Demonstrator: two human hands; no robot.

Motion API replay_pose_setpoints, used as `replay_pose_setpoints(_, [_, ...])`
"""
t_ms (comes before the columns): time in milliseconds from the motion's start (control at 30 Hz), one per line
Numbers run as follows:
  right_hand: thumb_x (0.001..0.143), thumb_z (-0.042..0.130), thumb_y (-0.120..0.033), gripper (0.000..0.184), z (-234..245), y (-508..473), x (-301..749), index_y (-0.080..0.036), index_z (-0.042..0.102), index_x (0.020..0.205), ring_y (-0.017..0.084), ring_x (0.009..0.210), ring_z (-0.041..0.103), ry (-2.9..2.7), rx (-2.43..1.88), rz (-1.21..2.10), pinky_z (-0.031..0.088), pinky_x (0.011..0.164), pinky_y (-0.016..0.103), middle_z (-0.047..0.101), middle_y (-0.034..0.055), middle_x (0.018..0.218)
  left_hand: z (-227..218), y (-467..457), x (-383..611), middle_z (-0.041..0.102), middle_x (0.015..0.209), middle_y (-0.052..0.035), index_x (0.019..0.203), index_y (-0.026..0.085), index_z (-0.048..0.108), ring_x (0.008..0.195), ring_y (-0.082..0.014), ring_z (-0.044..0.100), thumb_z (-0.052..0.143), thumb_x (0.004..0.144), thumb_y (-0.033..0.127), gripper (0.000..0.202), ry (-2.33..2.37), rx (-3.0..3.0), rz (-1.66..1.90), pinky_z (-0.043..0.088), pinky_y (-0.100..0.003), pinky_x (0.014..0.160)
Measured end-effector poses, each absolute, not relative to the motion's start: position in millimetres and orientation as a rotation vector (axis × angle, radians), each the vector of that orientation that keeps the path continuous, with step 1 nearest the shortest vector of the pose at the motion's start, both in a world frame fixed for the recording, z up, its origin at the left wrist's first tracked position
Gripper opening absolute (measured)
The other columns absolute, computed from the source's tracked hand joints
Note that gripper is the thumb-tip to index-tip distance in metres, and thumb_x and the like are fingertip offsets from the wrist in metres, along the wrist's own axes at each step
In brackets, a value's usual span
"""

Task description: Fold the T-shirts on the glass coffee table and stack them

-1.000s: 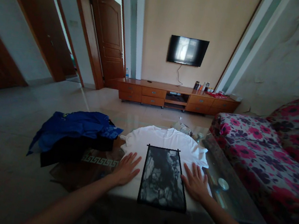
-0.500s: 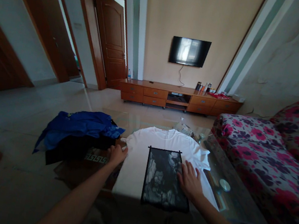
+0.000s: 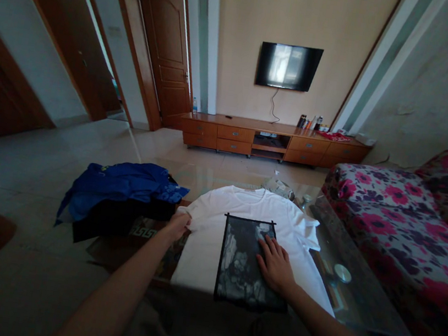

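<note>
A white T-shirt (image 3: 215, 228) with a black and grey printed panel (image 3: 241, 262) lies flat on a glass table (image 3: 356, 298). My left hand (image 3: 177, 225) is closed in a pinch on the shirt's left sleeve edge. Flat on the right part of the printed panel rests my right hand (image 3: 275, 264), fingers stretched out and open.
A heap of blue and black clothes (image 3: 120, 195) lies on the table's left side. A floral sofa (image 3: 407, 227) stands at the right. Small items (image 3: 283, 188) sit at the table's far end. A wooden TV cabinet (image 3: 273, 141) and wall TV (image 3: 288, 67) stand beyond.
My left hand slid left off the shirt's front and pinched the left sleeve edge. My right hand moved from the shirt's white part onto the printed panel.
</note>
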State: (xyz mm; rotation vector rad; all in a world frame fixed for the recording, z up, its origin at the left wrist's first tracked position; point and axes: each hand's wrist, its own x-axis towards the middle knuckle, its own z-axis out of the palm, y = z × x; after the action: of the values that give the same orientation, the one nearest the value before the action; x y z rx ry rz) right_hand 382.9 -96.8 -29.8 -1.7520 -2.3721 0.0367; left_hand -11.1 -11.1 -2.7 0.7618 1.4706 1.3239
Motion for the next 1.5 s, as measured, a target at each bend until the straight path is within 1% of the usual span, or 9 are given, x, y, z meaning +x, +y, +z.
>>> replay_pose_setpoints(233, [0.102, 0.031, -0.053, 0.059, -28.3, -98.3, 381.9, -0.028, 0.039, 0.155, 0.028, 0.15, 0.025, -2.364, -1.767, 0.031, 0.021, 0.118, 0.048, 0.03, 0.0067, 0.164, 2.1, 1.1, -21.7, 0.066, 0.095, -0.0013, 0.114, 0.024, 0.052, 0.077, -0.0142, 0.067, 0.061, 0.061, -0.001, 0.059, 1.269, 0.58, 1.328, 0.055, -0.025, 0.067])
replay_pose_setpoints(333, [0.102, 0.031, -0.053, 0.059, -27.3, -98.0, 382.4, -0.028, 0.038, 0.155, 0.028, 0.15, 0.025, -2.366, -1.772, 0.036, 0.022, 0.117, 0.048, 0.03, 0.0069, 0.164, 5.3, 2.7, -23.7, 0.066, 0.1, -0.0012, 0.12, 0.025, 0.052, 0.075, -0.0126, 0.066, 0.065, 0.065, 0.001, 0.061, 1.233, 0.556, 1.319, 0.055, -0.023, 0.067])
replay_pose_setpoints(500, [0.101, 0.032, -0.053, 0.059, -26.1, -97.0, 382.7, -0.029, 0.038, 0.155, 0.028, 0.15, 0.025, -2.369, -1.778, 0.055, 0.022, 0.117, 0.049, 0.03, 0.007, 0.164, 8.1, -2.3, -28.8, 0.067, 0.092, -0.0038, 0.115, 0.018, 0.062, 0.064, -0.0134, 0.064, 0.065, 0.066, 0.005, 0.05, 1.221, 0.594, 1.228, 0.049, -0.021, 0.053])
replay_pose_setpoints(733, [0.102, 0.032, -0.052, 0.058, -24.3, -98.2, 382.3, -0.028, 0.04, 0.154, 0.028, 0.149, 0.026, -2.368, -1.768, 0.03, 0.023, 0.117, 0.048, 0.032, 0.0075, 0.163, -3.6, 5.8, -28.7, 0.071, 0.081, -0.0055, 0.095, 0.011, 0.072, 0.068, -0.0152, 0.064, 0.073, 0.059, 0.006, 0.036, 1.411, 0.643, 1.381, 0.048, -0.025, 0.064])
replay_pose_setpoints(833, [0.102, 0.032, -0.052, 0.058, -23.9, -98.7, 382.1, -0.028, 0.039, 0.155, 0.028, 0.149, 0.026, -2.366, -1.769, 0.034, 0.023, 0.116, 0.048, 0.032, 0.0074, 0.164, -3.6, 10.0, -29.8, 0.072, 0.084, -0.0045, 0.098, 0.014, 0.073, 0.071, -0.0155, 0.064, 0.071, 0.059, 0.004, 0.041, 1.417, 0.666, 1.475, 0.048, -0.025, 0.068])
replay_pose_setpoints(1067, [0.101, 0.033, -0.052, 0.058, -24.6, -99.0, 381.3, -0.029, 0.039, 0.154, 0.029, 0.149, 0.026, -2.355, -1.771, 0.035, 0.023, 0.116, 0.048, 0.032, 0.007, 0.164, 3.0, 15.5, -34.9, 0.069, 0.09, 0.0003, 0.116, 0.024, 0.056, 0.08, -0.0152, 0.068, 0.058, 0.066, 0.003, 0.054, 1.287, 0.585, 1.599, 0.056, -0.032, 0.077])
replay_pose_setpoints(1267, [0.101, 0.033, -0.052, 0.058, -24.9, -98.4, 381.3, -0.029, 0.04, 0.154, 0.029, 0.15, 0.026, -2.356, -1.772, 0.026, 0.023, 0.116, 0.048, 0.033, 0.0071, 0.163, -10.0, 17.4, -40.0, 0.06, 0.08, 0.0015, 0.088, 0.022, 0.044, 0.072, -0.0131, 0.064, 0.068, 0.068, -0.001, 0.039, 1.33, 0.52, 1.582, 0.058, -0.031, 0.073])
replay_pose_setpoints(1400, [0.101, 0.033, -0.052, 0.058, -24.2, -98.6, 381.3, -0.029, 0.04, 0.154, 0.029, 0.15, 0.025, -2.359, -1.771, 0.031, 0.023, 0.116, 0.048, 0.033, 0.0073, 0.163, -16.7, 14.6, -40.8, 0.061, 0.082, 0.0027, 0.086, 0.023, 0.041, 0.073, -0.0111, 0.065, 0.079, 0.068, 0.004, 0.046, 1.36, 0.587, 1.572, 0.056, -0.027, 0.073])
replay_pose_setpoints(1500, [0.101, 0.033, -0.051, 0.058, -24.4, -98.4, 381.1, -0.028, 0.04, 0.154, 0.029, 0.149, 0.027, -2.36, -1.767, 0.029, 0.024, 0.116, 0.049, 0.033, 0.0076, 0.163, -15.2, 12.2, -40.2, 0.062, 0.079, 0.0029, 0.086, 0.021, 0.047, 0.069, -0.0118, 0.065, 0.085, 0.068, 0.015, 0.042, 1.365, 0.66, 1.511, 0.056, -0.027, 0.07])
